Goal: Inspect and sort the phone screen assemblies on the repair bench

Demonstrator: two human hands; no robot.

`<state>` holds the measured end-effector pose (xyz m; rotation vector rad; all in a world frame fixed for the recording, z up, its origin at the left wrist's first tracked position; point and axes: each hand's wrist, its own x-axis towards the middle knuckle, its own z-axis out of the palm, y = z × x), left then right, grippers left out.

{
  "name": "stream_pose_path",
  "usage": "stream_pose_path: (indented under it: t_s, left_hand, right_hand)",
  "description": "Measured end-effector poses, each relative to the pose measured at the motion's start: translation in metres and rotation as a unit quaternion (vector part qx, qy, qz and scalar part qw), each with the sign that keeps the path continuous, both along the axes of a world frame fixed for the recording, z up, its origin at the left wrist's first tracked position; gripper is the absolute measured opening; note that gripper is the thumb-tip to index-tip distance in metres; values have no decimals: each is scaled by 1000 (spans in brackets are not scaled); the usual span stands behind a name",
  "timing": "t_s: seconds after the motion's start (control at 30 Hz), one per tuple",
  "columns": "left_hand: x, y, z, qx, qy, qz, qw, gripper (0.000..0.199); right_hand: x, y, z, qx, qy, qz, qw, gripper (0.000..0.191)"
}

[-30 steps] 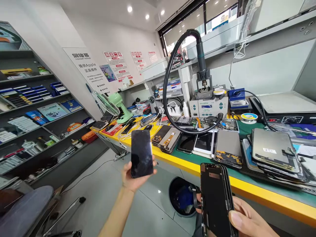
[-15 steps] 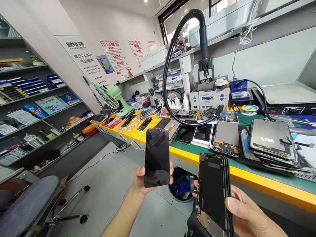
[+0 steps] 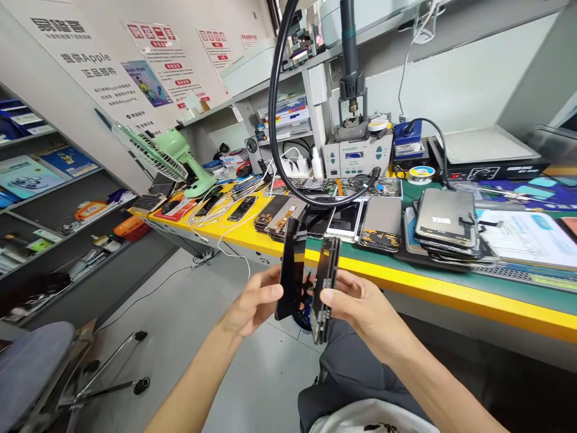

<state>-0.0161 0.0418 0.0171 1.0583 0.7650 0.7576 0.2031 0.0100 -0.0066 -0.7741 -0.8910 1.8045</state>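
My left hand (image 3: 259,297) is closed round a black phone screen (image 3: 292,270), held nearly upright and turned partly edge-on. Just to its right, my right hand (image 3: 354,300) grips a stack of phone screens (image 3: 325,288) by the sides, thumb on the near edges. The stack is tilted so its layered edges with small metal tabs face me. A narrow gap shows between the single screen and the stack. Both are in the air in front of the bench edge, above my lap. Some fingers of each hand are hidden behind the screens.
A yellow-edged bench (image 3: 433,296) runs across in front. On it lie a pile of tablet screens (image 3: 446,219), a white tablet (image 3: 346,219), a hot-air station (image 3: 358,156) with a looping black hose, and a green fan (image 3: 180,159). A wheeled chair (image 3: 40,367) stands at left.
My hands have come together; the left screen and the right stack have turned from facing me to nearly edge-on. The view has shifted right and down.
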Motion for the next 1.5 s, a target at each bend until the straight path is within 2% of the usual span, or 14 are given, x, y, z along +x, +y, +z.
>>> stream_pose_path:
  t_s: [0.13, 0.37, 0.5, 0.7, 0.83, 0.93, 1.03, 1.1, 1.17, 1.3, 1.37, 1.43, 1.5]
  left_hand:
    - [6, -5, 6, 52, 94, -2, 994, 45]
    - [17, -15, 16, 138, 199, -39, 969, 45]
    - [22, -19, 20, 151, 230, -35, 961, 47]
    - [26, -22, 20, 157, 299, 7, 941, 50]
    - [24, -20, 17, 156, 292, 18, 944, 59]
    - [17, -14, 10, 127, 249, 44, 959, 66]
    - [9, -7, 4, 60, 195, 59, 977, 61]
    - [6, -2, 2, 59, 210, 77, 973, 57]
    - [5, 2, 3, 111, 283, 105, 947, 59]
    - [10, 11, 10, 238, 468, 147, 838, 62]
    - [15, 15, 12, 282, 513, 152, 796, 62]
    - [21, 18, 10, 304, 521, 149, 784, 66]
    - [27, 19, 6, 308, 501, 145, 796, 69]
  right_hand:
    - [-8, 9, -5, 5, -20, -27, 999, 52]
    - [-13, 11, -15, 15, 27, -14, 999, 45]
    - [-11, 11, -17, 20, 41, -3, 999, 41]
    - [-8, 12, -18, 35, 54, -2, 998, 33]
    - [-6, 12, -21, 32, 60, -6, 998, 36]
    - [-2, 13, -24, 26, 70, -4, 997, 30]
    - [6, 15, -24, 21, 94, 24, 995, 33]
    - [12, 15, -23, 17, 112, 44, 993, 40]
    - [17, 13, -23, 8, 133, 49, 990, 43]
    - [22, 0, -25, -17, 166, 59, 984, 45]
    - [22, -8, -27, -26, 177, 61, 982, 46]
    - [21, -16, -29, -28, 192, 56, 979, 47]
    - [21, -22, -30, -24, 207, 57, 976, 48]
